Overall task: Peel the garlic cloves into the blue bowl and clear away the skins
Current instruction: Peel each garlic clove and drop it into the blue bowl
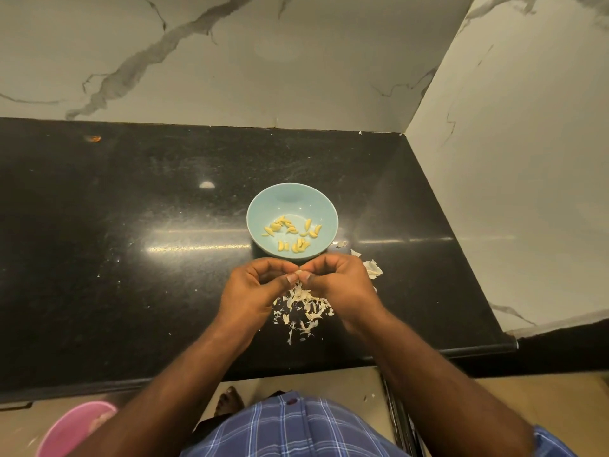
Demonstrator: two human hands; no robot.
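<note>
Skins [304, 308] litter black counter [131, 225] under marble walls [296, 61].

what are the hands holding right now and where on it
Both the left hand and the right hand pinch one small pale piece, likely a garlic clove, between thumb and fingertips, one at each end. It is mostly hidden.
</note>
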